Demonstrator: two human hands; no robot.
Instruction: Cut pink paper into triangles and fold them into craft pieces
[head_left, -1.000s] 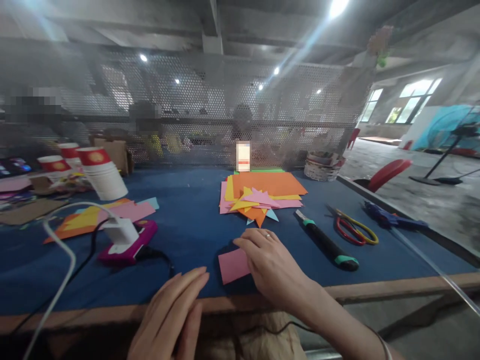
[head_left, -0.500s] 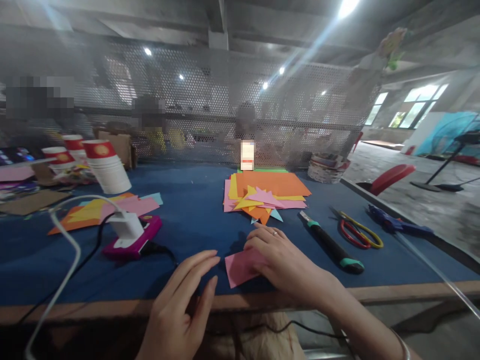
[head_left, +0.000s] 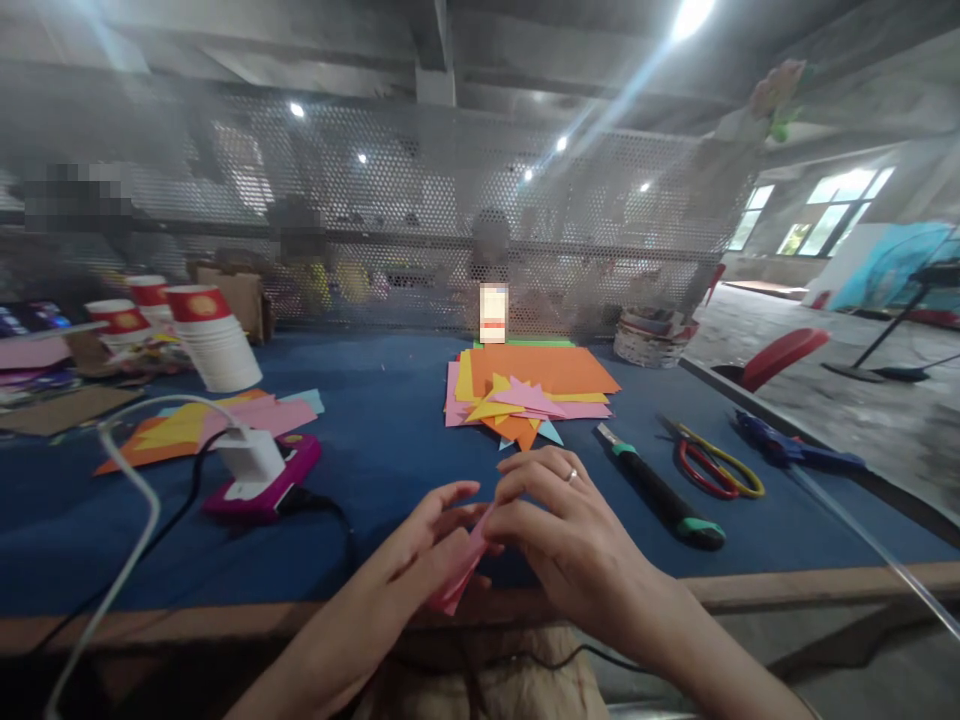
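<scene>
A small folded piece of pink paper (head_left: 470, 566) is held between my hands near the table's front edge, tilted up on its side. My left hand (head_left: 427, 550) closes on its lower left part, with the thumb along the near face. My right hand (head_left: 551, 515), with a ring on one finger, pinches the paper's upper corner. Beyond my hands lies a pile of cut paper stars (head_left: 517, 400) in pink, yellow, orange and light blue. They rest on stacked coloured sheets (head_left: 544, 365), orange on top.
To the right lie a black-and-green utility knife (head_left: 664, 490), scissors (head_left: 716, 462) with red and yellow handles, and a blue glue gun (head_left: 795, 445). At left are a purple power strip (head_left: 262, 480) with a white charger, paper scraps (head_left: 187, 425) and stacked paper cups (head_left: 214, 340).
The pink paper has come up off the table and is now tilted between both hands. My left hand has moved right and taken hold of it; my right hand now pinches its corner.
</scene>
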